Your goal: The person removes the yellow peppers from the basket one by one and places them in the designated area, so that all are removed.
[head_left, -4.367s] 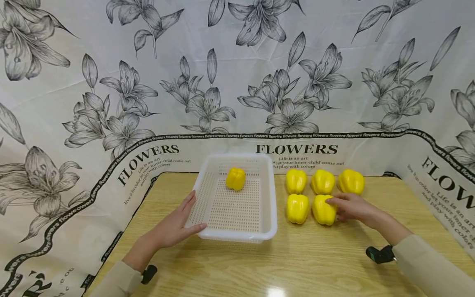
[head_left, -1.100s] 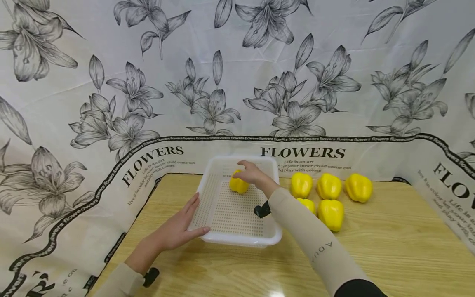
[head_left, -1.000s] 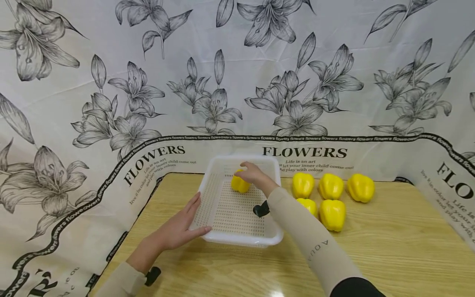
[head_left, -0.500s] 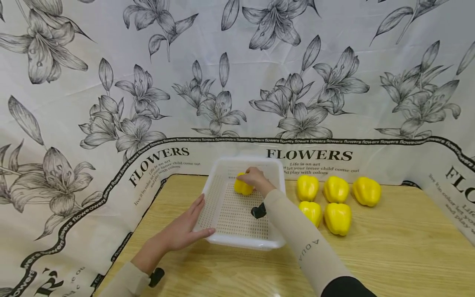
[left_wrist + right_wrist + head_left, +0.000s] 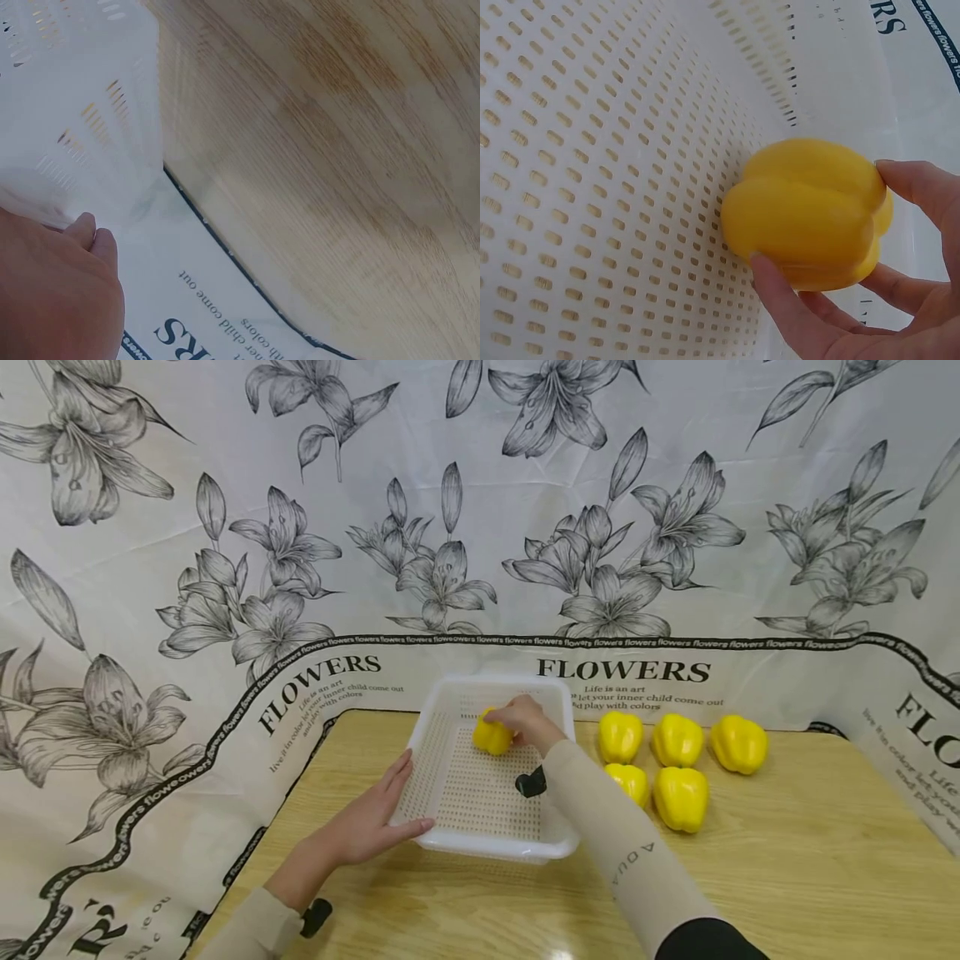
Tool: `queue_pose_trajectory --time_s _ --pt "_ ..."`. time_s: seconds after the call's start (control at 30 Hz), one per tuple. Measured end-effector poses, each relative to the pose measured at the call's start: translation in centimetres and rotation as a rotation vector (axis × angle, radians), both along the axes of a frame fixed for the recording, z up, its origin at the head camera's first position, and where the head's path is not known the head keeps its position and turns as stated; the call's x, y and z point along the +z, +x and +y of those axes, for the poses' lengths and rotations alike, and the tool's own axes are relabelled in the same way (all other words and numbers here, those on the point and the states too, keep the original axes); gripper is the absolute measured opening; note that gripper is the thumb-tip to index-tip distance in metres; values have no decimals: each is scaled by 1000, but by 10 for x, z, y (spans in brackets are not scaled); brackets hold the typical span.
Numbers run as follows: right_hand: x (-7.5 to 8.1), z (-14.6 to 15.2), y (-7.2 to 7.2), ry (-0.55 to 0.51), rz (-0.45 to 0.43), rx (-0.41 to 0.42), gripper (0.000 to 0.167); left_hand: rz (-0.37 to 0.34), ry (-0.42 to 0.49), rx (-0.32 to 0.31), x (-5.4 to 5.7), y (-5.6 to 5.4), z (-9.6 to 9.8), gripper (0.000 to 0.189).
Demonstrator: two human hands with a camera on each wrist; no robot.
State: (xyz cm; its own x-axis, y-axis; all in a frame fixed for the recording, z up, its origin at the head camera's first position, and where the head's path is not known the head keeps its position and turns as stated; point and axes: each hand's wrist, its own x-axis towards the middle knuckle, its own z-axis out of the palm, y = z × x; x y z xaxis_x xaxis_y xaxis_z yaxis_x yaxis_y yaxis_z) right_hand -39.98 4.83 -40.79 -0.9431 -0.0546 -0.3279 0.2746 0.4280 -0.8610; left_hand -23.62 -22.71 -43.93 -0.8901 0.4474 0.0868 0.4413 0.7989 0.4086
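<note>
A yellow bell pepper (image 5: pixel 491 733) lies inside the white perforated basket (image 5: pixel 487 847), towards its back. My right hand (image 5: pixel 521 720) reaches in and grips it from the right. In the right wrist view, the fingers (image 5: pixel 922 187) spread around one end of the pepper (image 5: pixel 802 217), close to the slotted basket floor (image 5: pixel 592 187). My left hand (image 5: pixel 367 822) rests on the basket's front left corner, fingers stretched along the left side and thumb on the front rim. The left wrist view shows its fingertips (image 5: pixel 101 238) against the basket's outer wall (image 5: pixel 120 150).
Several yellow bell peppers (image 5: pixel 678 741) stand in two rows on the wooden table (image 5: pixel 810 843) right of the basket. My right forearm partly covers one front pepper (image 5: pixel 628 783). A flower-printed cloth (image 5: pixel 420 568) hangs behind and along the sides.
My right hand has left the front-row pepper on the table and moved left into the basket, closing round the pepper there. My left hand has stayed on the basket corner.
</note>
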Motion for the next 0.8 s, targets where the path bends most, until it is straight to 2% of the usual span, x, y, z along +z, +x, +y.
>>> queue_pose_trajectory --time_s 0.17,0.43,0.8 --pt "7 5 7 -48 2 -1 59 8 4 -2 2 -1 0 108" --pt "11 12 12 -115 -59 41 68 -12 19 -2 3 -2 -1 108" --pt "1 17 16 -86 -63 51 60 -14 29 0 0 0 1 107"
